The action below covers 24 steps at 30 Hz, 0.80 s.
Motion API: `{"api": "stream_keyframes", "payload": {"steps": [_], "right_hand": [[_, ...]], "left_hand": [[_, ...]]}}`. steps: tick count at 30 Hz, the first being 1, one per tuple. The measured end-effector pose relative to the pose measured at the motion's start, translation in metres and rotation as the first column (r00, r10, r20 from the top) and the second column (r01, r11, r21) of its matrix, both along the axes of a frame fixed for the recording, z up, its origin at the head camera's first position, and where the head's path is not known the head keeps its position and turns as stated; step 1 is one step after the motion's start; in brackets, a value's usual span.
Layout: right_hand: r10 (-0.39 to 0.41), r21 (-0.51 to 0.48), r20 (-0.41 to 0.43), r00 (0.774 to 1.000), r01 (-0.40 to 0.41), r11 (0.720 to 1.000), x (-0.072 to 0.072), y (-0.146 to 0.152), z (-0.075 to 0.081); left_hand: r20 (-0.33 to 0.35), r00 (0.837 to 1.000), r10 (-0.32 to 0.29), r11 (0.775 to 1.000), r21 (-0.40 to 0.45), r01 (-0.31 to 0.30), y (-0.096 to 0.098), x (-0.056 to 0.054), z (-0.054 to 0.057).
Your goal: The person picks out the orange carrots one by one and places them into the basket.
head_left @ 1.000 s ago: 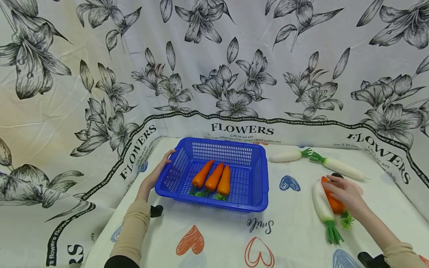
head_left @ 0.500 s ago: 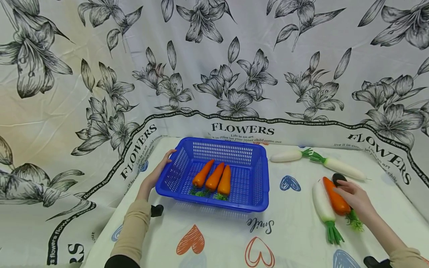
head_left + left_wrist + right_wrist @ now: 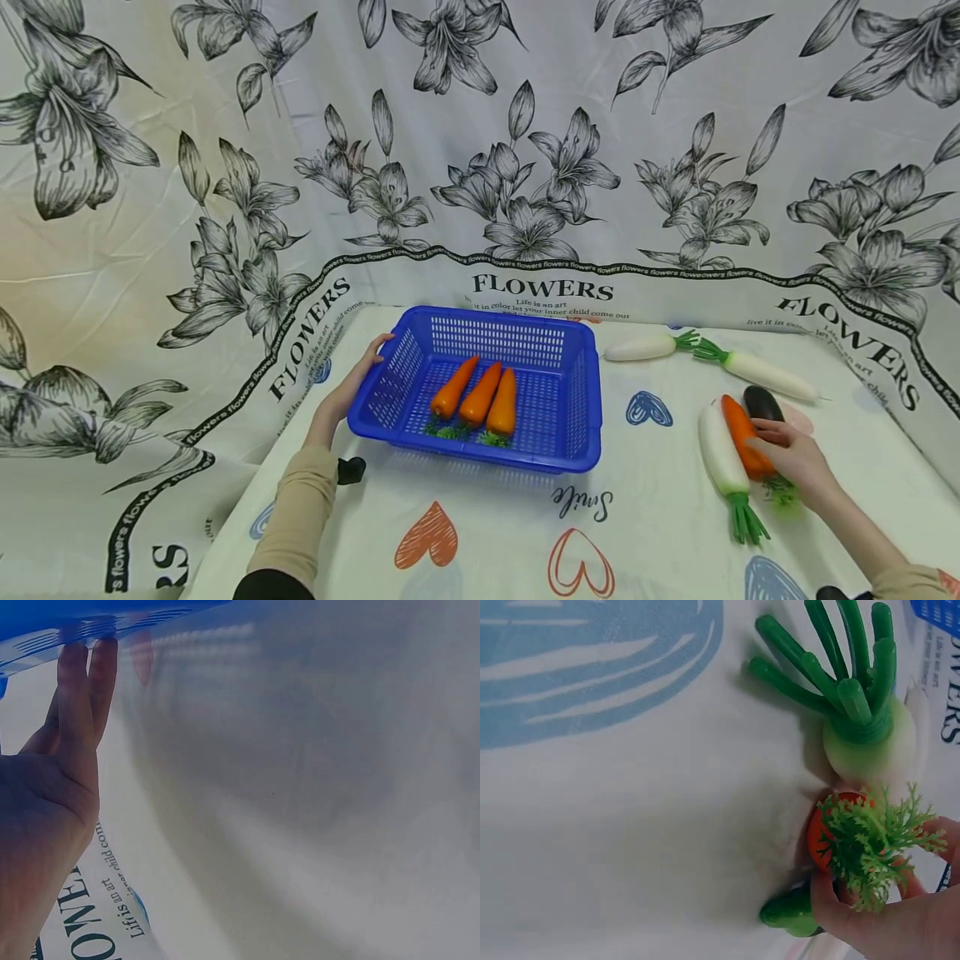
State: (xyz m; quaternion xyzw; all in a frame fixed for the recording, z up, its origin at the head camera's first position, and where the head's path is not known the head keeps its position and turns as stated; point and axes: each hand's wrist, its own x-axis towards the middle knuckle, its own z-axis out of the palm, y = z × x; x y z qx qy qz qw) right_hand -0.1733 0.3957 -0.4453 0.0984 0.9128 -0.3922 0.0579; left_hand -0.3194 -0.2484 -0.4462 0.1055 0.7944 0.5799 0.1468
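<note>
My left hand [image 3: 365,367] grips the left rim of a blue plastic basket [image 3: 472,450]. In the left wrist view its fingers [image 3: 75,697] reach up against the basket's outer side. Inside the basket lie three orange carrots [image 3: 480,400] with leafy green tops. Over at the right, my right hand [image 3: 795,454] holds another carrot [image 3: 738,425] near its leafy end. Its thumb lies between that carrot and an eggplant [image 3: 763,403], whose green stem [image 3: 791,909] shows in the right wrist view. A white radish [image 3: 722,454] lies along the carrot's left side.
Two more white radishes, one on the left [image 3: 640,348] and one on the right [image 3: 772,377], lie farther back with their green tops meeting. A white cloth [image 3: 510,533] with printed hearts covers the table. Behind it hangs a flower-print curtain [image 3: 630,225].
My right hand has shifted right and slightly down. The carrot's leafy end swung right, then slightly back. More of the eggplant shows. The left hand and basket stay put.
</note>
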Motion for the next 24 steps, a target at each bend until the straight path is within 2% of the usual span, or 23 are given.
{"api": "stream_keyframes", "payload": {"steps": [9, 23, 24], "right_hand": [[0.026, 0.041, 0.065, 0.998, -0.029, 0.999, -0.001, -0.009, -0.005], [0.034, -0.006, 0.055, 0.998, -0.034, 0.999, -0.001, -0.008, -0.010], [0.034, -0.007, 0.052, 0.998, -0.033, 0.999, -0.001, -0.008, -0.010]], "left_hand": [[-0.014, 1.000, -0.001, 1.000, -0.001, 0.001, 0.000, 0.000, -0.001], [-0.007, 1.000, -0.004, 1.000, -0.007, 0.004, 0.000, 0.001, 0.000], [-0.002, 1.000, -0.004, 1.000, -0.004, 0.004, 0.001, 0.002, 0.003]]}}
